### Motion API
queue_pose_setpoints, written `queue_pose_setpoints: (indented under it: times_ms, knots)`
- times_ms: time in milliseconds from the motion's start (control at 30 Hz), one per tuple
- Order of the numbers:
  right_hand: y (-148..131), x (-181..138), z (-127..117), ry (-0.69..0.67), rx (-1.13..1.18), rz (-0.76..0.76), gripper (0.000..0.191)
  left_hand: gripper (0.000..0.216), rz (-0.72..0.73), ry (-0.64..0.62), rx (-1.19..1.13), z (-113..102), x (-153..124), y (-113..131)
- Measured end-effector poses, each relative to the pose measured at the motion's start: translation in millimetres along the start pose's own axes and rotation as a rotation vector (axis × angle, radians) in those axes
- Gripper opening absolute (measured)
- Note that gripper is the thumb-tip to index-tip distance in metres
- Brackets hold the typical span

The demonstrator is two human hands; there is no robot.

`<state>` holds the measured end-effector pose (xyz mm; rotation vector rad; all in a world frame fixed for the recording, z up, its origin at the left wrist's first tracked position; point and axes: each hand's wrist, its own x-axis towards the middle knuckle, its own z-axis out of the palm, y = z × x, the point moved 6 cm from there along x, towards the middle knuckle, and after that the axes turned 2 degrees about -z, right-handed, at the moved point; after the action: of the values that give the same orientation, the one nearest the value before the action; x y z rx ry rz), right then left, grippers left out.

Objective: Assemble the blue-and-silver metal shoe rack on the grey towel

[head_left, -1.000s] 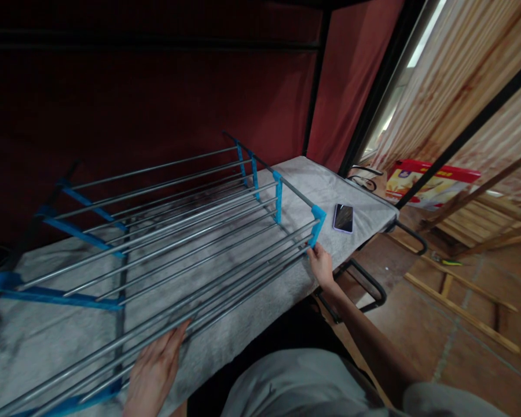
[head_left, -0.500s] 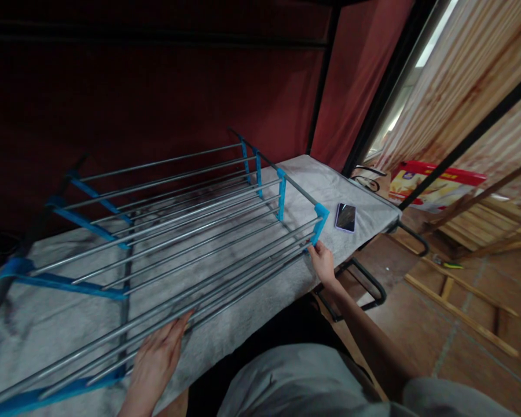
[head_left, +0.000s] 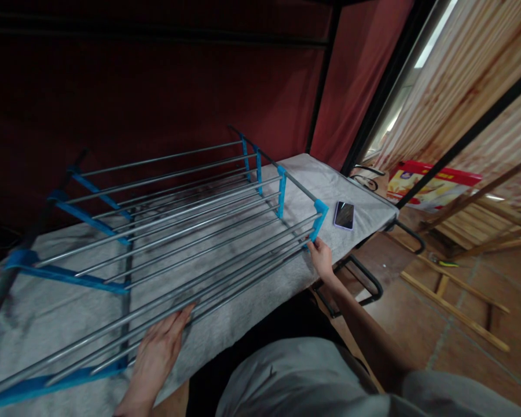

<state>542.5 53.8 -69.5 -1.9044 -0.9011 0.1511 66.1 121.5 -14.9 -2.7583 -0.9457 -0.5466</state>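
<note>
A rack point(head_left: 200, 223) with grey metal rods and blue plastic brackets lies across a grey-covered bed. In the lower left, my left hand point(head_left: 161, 346) is closed over the nearest rods, fingers together; its thumb is hidden. My right hand point(head_left: 321, 258) pinches the lower end of the front right blue bracket point(head_left: 319, 219), where the lowest rods meet it. Blue brackets also stand along the rack's left side, such as the long blue bracket point(head_left: 76, 278).
A phone point(head_left: 344, 215) lies on the grey cover point(head_left: 306, 168) right of the rack. Black metal bed parts point(head_left: 369, 278) stick out at the bed's edge. On the tiled floor are a wooden frame point(head_left: 451, 310) and a red and yellow box point(head_left: 434, 185). A dark red curtain point(head_left: 156, 98) hangs behind.
Both hands keep their places on the rack. My left hand and the nearest rods sit very slightly higher in view, and the view has shifted a little.
</note>
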Motion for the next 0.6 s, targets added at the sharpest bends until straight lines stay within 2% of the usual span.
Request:
queue_pose_setpoints:
  times_ms: [233,600]
  knots:
    - [-0.1,-1.5,2.1,0.012,0.007,0.012,0.034,0.044,-0.048,0.002,-0.010,-1.4,2.4,2.8]
    - [-7.5,-5.5,0.1,0.079,-0.090,-0.010,0.036,0.043,-0.034,-0.007,0.000,3.1,3.5,1.6]
